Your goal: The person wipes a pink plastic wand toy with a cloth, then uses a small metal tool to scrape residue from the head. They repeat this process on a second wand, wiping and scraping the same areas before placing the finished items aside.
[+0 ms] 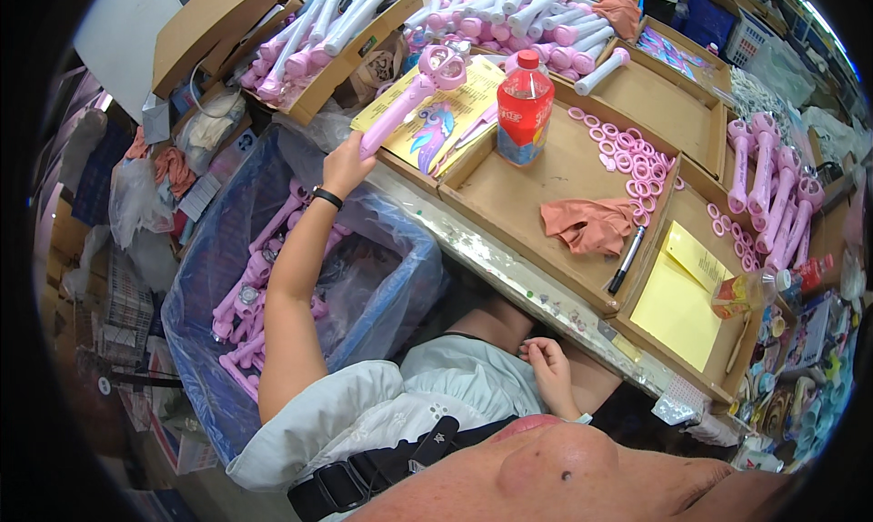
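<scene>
My left hand [346, 164], with a black band at the wrist, grips the handle of a pink plastic toy wand [402, 113]. Its round, openwork head points up over a yellow printed sheet [382, 123]. On that sheet lies a blue and purple wing-shaped piece [432, 136]. Under my left forearm stands a bin lined with blue plastic [402, 249], holding several more pink wands [249, 293]. My right hand [548, 372] rests on my lap below the table edge, fingers loosely curled, with nothing seen in them.
A red-labelled drink bottle [525, 109], pink rings [624, 147], a salmon cloth [590, 225] and a marker [627, 259] lie in a cardboard tray [491, 181]. White-handled wands [539, 10] pile up behind. Pink wands [774, 174] and another bottle [743, 293] stand at right.
</scene>
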`<state>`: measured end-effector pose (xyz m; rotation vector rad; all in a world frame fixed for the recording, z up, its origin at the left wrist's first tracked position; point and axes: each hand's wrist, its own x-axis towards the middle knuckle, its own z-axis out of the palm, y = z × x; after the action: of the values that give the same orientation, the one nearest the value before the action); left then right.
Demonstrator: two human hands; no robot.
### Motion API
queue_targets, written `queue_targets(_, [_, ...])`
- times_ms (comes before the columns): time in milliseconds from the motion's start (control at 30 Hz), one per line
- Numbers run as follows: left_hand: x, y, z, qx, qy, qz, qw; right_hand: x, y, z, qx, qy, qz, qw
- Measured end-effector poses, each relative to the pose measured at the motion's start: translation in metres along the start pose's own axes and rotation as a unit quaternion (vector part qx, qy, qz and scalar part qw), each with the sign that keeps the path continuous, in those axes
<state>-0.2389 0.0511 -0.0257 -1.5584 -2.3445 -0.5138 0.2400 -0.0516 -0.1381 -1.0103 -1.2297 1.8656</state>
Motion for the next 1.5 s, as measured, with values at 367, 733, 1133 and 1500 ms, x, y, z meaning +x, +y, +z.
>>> queue_targets(367, [0.007,-0.004,0.004,-0.002,-0.032,-0.008,0.999,-0.005,0.007,-0.002,-0.106,0.003,0.014,0.994])
queue_targets(733, [-0.028,-0.077,-0.051,0.064,0.189,0.093,0.976,-0.01,-0.004,0.012,-0.367,-0.084,-0.032,0.926])
queue_targets(1133, [-0.465,-0.3,-0.009,0.122,-0.605,-0.404,0.675,0.013,-0.023,0.049,-0.548,-0.193,-0.002,0.814])
queue_targets(1500, [-0.56,-0.291,0.022,-0.18,-0.301,-0.714,0.606,0.039,-0.036,0.102,-0.582,-0.254,-0.008,0.772])
